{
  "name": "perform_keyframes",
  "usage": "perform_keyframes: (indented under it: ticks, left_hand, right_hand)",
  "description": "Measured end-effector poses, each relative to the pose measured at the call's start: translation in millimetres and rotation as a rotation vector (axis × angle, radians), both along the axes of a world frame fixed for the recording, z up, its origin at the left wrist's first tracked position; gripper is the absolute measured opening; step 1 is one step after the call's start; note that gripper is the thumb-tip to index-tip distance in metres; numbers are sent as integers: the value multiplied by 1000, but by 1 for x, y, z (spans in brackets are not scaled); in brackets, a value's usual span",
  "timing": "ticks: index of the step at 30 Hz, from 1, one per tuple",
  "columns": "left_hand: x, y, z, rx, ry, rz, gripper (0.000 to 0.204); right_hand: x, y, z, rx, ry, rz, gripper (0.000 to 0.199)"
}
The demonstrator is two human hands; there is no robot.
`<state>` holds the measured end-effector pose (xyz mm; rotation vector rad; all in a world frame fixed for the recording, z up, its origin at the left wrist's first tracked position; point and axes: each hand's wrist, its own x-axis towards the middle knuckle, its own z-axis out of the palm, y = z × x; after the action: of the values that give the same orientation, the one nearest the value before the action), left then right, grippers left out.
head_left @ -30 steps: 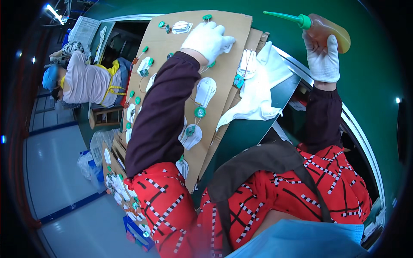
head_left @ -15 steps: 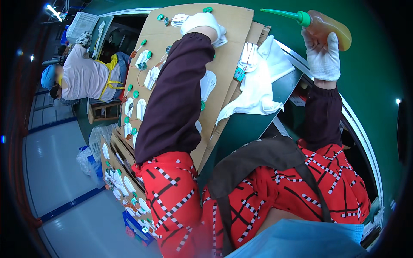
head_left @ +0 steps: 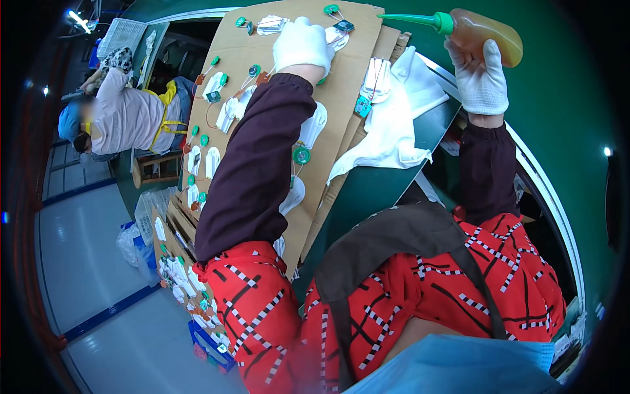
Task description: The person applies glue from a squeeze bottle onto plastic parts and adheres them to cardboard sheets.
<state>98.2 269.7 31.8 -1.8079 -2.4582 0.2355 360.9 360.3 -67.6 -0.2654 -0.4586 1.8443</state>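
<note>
The left hand (head_left: pixel 303 47) is sitting a little more to the left than before, and so is the bottle (head_left: pixel 491 38). On the brown cardboard (head_left: pixel 348 75), its fingers are curling down among white pieces (head_left: pixel 315 125) with green discs (head_left: pixel 301 155), but I cannot tell if they are gripping anything. Past a white cloth (head_left: pixel 401 128), the right hand (head_left: pixel 482 84) is gripping the bottle, its thin green tip (head_left: pixel 408 19) pointing left.

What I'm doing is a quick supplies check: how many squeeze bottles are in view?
1: the amber squeeze bottle, held in the white-gloved right hand, its green nozzle pointing left toward the cardboard sheet. Others may be hidden in the dark background.
</note>
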Motion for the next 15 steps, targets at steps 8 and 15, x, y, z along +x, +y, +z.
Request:
perform_keyframes:
  ticks: [8, 15]
  left_hand:
    - [1, -9, 11, 73, -248, 203, 23]
    - [-39, -20, -9, 329, -642, 465, 22]
  right_hand:
    - [-11, -10, 17, 122, -84, -26, 47]
    - [-42, -11, 32, 444, -398, 43, 33]
